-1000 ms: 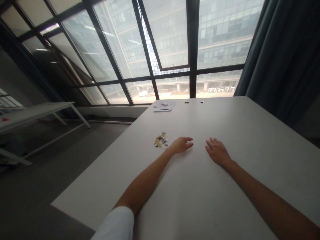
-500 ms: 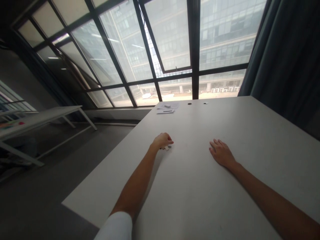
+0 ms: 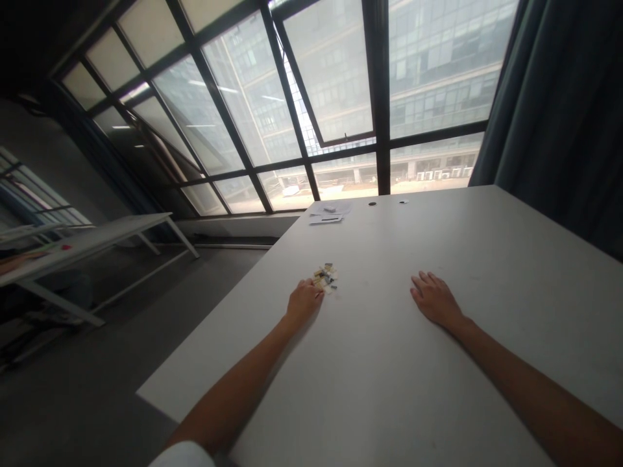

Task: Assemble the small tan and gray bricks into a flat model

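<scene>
A small heap of flat pieces (image 3: pixel 325 277), white, yellowish and dark grey, lies on the white table left of its middle. My left hand (image 3: pixel 304 298) is at the near left edge of the heap, its fingers curled together at the pieces. Whatever those fingers hold, if anything, is hidden. Off to the right, my right hand (image 3: pixel 435 298) lies palm down on the tabletop, fingers stretched out and holding nothing.
The white table (image 3: pixel 379 350) reaches toward large windows. Sheets of paper (image 3: pixel 327 214) with small items on them lie at its far left corner. A dark round disc (image 3: pixel 372 203) and a small white item (image 3: pixel 404 202) lie along the far edge. Another table (image 3: pixel 97 240) stands left.
My left hand has drawn back toward me and slightly left, uncovering the heap of pieces. My right hand stays in place. The view has shifted slightly.
</scene>
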`<state>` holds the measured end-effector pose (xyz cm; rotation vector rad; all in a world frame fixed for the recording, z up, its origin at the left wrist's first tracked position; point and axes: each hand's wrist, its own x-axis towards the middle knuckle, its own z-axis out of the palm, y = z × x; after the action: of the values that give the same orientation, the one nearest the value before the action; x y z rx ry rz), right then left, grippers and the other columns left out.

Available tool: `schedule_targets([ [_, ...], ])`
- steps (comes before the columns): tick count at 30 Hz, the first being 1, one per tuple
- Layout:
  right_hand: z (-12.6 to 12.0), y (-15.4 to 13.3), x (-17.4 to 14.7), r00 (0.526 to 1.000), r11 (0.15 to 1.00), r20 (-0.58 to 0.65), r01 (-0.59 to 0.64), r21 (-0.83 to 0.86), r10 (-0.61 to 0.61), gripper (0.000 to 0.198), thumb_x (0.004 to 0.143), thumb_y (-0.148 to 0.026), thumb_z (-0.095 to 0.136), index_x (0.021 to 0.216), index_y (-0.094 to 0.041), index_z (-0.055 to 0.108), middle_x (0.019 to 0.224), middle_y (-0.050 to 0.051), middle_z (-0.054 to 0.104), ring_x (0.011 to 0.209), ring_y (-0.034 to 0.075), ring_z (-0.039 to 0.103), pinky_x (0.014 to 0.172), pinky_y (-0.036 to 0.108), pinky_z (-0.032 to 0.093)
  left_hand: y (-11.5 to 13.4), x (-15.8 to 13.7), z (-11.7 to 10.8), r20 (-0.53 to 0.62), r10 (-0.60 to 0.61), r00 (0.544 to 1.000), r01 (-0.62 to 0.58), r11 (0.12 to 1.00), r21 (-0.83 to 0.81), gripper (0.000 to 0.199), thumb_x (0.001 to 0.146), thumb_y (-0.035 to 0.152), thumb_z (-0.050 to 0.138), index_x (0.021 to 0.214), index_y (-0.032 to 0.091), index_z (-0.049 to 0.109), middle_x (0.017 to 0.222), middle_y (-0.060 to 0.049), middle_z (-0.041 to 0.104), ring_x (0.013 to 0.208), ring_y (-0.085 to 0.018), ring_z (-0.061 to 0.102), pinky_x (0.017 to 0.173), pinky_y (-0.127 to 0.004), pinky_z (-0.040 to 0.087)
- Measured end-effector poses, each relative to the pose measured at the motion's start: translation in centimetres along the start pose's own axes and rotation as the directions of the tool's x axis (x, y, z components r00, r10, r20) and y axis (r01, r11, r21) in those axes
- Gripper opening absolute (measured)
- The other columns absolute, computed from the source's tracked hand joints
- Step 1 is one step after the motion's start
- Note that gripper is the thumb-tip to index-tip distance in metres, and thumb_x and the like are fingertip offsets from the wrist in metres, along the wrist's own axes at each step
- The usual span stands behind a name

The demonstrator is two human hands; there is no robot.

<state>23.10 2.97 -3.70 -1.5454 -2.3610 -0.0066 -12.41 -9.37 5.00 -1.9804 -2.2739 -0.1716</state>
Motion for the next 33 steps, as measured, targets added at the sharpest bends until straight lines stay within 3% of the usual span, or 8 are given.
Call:
schedule_targets([
  [6, 0.2, -0.1, 0.1, 1.000, 1.000, 0.007, -0.008, 0.000, 0.008, 0.050, 0.098, -0.037, 0.038, 0.140, -0.015, 0.056, 0.153, 0.015, 0.046, 0.143, 0.033, 0.037, 0.117, 0.049, 0.026, 0.3, -2.9, 0.5, -0.047, 0.113, 0.992, -0.114, 0.993, -0.027, 0.023, 0.094, 0.032, 0.056, 0.088, 0.028, 0.079, 0.099, -0.005, 0.066, 0.099, -0.021, 0.058, 0.084, -0.030, 0.050],
  [11, -0.3, -0.4, 0.0, 1.000, 1.000, 0.016, -0.017, 0.001, 0.017, 0.050, 0.099, -0.036, 0.038, 0.141, -0.015, 0.055, 0.153, 0.015, 0.045, 0.143, 0.033, 0.036, 0.117, 0.048, 0.025, 2.1, -4.8, 1.2, -0.097, 0.171, 0.980, -0.188, 0.962, -0.197, 0.018, 0.092, 0.030, 0.062, 0.087, 0.026, 0.078, 0.093, -0.003, 0.065, 0.095, -0.019, 0.059, 0.084, -0.029, 0.049],
  [14, -0.6, -0.6, 0.0, 0.999, 1.000, 0.030, -0.020, 0.012, 0.020, 0.049, 0.100, -0.035, 0.039, 0.142, -0.014, 0.055, 0.154, 0.016, 0.044, 0.143, 0.033, 0.036, 0.117, 0.048, 0.024, 4.8, -4.5, 1.9, -0.112, 0.250, 0.962, -0.273, 0.905, -0.327, 0.013, 0.089, 0.028, 0.066, 0.087, 0.026, 0.078, 0.092, -0.003, 0.065, 0.092, -0.018, 0.060, 0.085, -0.029, 0.048],
  [19, -1.2, -0.9, 0.0, 0.999, 0.999, 0.037, -0.026, 0.025, 0.026, 0.050, 0.100, -0.035, 0.039, 0.143, -0.014, 0.054, 0.155, 0.015, 0.043, 0.144, 0.032, 0.034, 0.118, 0.046, 0.022, 11.2, -1.7, 3.1, -0.142, 0.382, 0.913, -0.402, 0.785, -0.470, 0.010, 0.086, 0.025, 0.068, 0.086, 0.027, 0.078, 0.091, -0.002, 0.066, 0.091, -0.018, 0.060, 0.084, -0.029, 0.048],
  [23, -1.8, -1.1, 0.0, 0.998, 0.998, 0.045, -0.035, 0.052, 0.033, 0.049, 0.100, -0.035, 0.040, 0.142, -0.015, 0.054, 0.155, 0.015, 0.043, 0.145, 0.032, 0.033, 0.118, 0.045, 0.021, 15.1, 0.0, 3.8, -0.167, 0.412, 0.896, -0.434, 0.724, -0.537, 0.010, 0.084, 0.024, 0.068, 0.088, 0.026, 0.078, 0.092, -0.003, 0.066, 0.093, -0.018, 0.060, 0.086, -0.029, 0.048],
  [27, -1.8, -1.3, -0.1, 0.998, 0.996, 0.046, -0.041, 0.081, 0.037, 0.049, 0.100, -0.034, 0.042, 0.143, -0.014, 0.053, 0.155, 0.016, 0.042, 0.145, 0.032, 0.032, 0.118, 0.045, 0.020, 15.5, 0.5, 3.9, -0.180, 0.372, 0.911, -0.405, 0.720, -0.564, 0.013, 0.085, 0.030, 0.070, 0.093, 0.025, 0.077, 0.091, -0.003, 0.065, 0.091, -0.018, 0.061, 0.085, -0.029, 0.048],
  [31, -2.0, -1.3, 0.1, 0.999, 0.991, 0.021, -0.047, 0.126, 0.044, 0.045, 0.098, -0.032, 0.047, 0.138, -0.014, 0.058, 0.153, 0.016, 0.046, 0.143, 0.031, 0.035, 0.118, 0.045, 0.022, 14.3, 0.4, 3.4, -0.126, 0.286, 0.950, -0.309, 0.798, -0.518, 0.021, 0.082, 0.040, 0.072, 0.095, 0.024, 0.077, 0.092, -0.003, 0.066, 0.093, -0.020, 0.061, 0.086, -0.032, 0.048],
  [33, -2.7, -1.3, 0.4, 0.999, 0.983, 0.006, -0.051, 0.176, 0.050, 0.038, 0.096, -0.028, 0.050, 0.128, -0.015, 0.066, 0.145, 0.015, 0.054, 0.137, 0.029, 0.043, 0.115, 0.041, 0.028, 14.0, 0.2, 3.3, -0.081, 0.268, 0.960, -0.273, 0.829, -0.488, 0.025, 0.079, 0.043, 0.075, 0.096, 0.024, 0.077, 0.095, -0.003, 0.067, 0.095, -0.022, 0.061, 0.086, -0.033, 0.048],
])
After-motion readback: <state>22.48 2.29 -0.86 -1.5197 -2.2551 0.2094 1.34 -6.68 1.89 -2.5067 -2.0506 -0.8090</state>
